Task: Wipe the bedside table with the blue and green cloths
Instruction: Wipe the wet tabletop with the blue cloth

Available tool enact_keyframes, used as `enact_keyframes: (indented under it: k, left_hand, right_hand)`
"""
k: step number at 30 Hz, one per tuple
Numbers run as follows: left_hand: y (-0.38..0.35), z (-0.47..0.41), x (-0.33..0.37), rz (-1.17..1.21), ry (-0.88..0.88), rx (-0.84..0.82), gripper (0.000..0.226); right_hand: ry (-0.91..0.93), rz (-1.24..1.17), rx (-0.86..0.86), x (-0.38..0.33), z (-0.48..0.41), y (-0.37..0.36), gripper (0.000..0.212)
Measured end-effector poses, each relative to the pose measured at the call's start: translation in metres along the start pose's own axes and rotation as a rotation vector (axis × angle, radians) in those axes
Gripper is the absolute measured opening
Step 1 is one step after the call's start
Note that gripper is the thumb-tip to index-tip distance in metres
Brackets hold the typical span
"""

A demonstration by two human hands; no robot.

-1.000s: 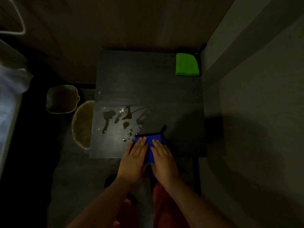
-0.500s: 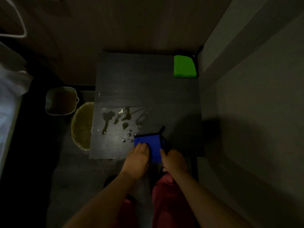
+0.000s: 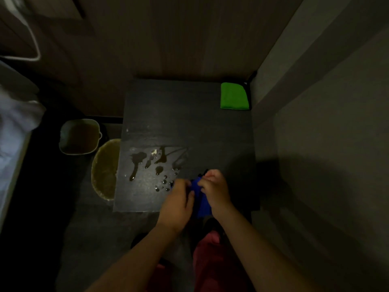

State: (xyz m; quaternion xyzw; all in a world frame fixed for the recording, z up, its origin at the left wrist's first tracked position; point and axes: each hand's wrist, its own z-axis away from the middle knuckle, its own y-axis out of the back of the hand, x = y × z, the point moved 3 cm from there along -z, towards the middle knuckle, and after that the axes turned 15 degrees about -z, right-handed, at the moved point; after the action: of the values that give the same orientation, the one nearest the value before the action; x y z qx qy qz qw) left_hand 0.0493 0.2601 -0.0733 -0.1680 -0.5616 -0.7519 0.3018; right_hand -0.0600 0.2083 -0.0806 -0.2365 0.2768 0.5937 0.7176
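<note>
A dark bedside table [image 3: 189,119] stands in a dim corner. Dark liquid puddles and drops [image 3: 147,163] lie on its near left part. The blue cloth [image 3: 201,199] is lifted at the table's front edge, bunched between both hands. My left hand [image 3: 177,199] grips its left side and my right hand [image 3: 213,188] grips its right side and top corner. Most of the cloth is hidden by my fingers. The folded green cloth [image 3: 234,99] lies flat at the far right corner of the table, untouched.
A grey square bin [image 3: 79,137] and a round yellowish basket [image 3: 104,169] stand on the floor left of the table. A bed with white bedding [image 3: 14,127] is at far left. Walls close in behind and on the right [image 3: 315,123].
Both hands lay flat on the blue cloth a second ago. They have since closed on it and gathered it up off the table surface. The spill and green cloth are unchanged.
</note>
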Motion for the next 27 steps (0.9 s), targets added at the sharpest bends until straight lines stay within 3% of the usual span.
enact_keyframes:
  k: [2, 4, 8, 10, 12, 16, 20, 23, 27]
  left_hand:
    - [0.01, -0.019, -0.006, 0.091, 0.097, 0.082, 0.056]
    - [0.024, -0.041, -0.009, 0.218, 0.14, -0.025, 0.079]
    - [0.05, -0.056, 0.002, 0.408, 0.09, -0.702, 0.072]
    - [0.06, -0.056, 0.003, 0.548, 0.153, -0.872, 0.066]
    - [0.067, -0.056, 0.004, 0.689, 0.2, -0.955, 0.056]
    - [0.068, -0.059, 0.01, 0.627, 0.19, -0.948, 0.036]
    - [0.071, -0.066, 0.012, 0.717, 0.212, -0.837, 0.044]
    - [0.079, -0.07, 0.015, 0.743, 0.228, -0.758, 0.039]
    - [0.082, -0.075, 0.02, 0.78, 0.255, -0.775, 0.043]
  right_hand:
    - [-0.062, -0.042, -0.111, -0.006, 0.002, -0.003, 0.023]
    - [-0.111, -0.107, -0.249, -0.015, 0.006, -0.005, 0.025]
    - [-0.329, -0.382, -0.637, -0.033, 0.015, -0.003, 0.022]
    - [-0.395, -0.518, -0.794, -0.048, 0.022, -0.001, 0.027]
    - [-0.39, -0.59, -0.859, -0.062, 0.023, 0.004, 0.05]
    - [-0.359, -0.607, -0.889, -0.078, 0.02, 0.009, 0.062]
    - [-0.327, -0.593, -0.83, -0.08, 0.005, 0.013, 0.054]
    - [-0.305, -0.604, -0.811, -0.088, -0.001, 0.017, 0.048]
    - [-0.291, -0.572, -0.811, -0.094, 0.0, 0.023, 0.046]
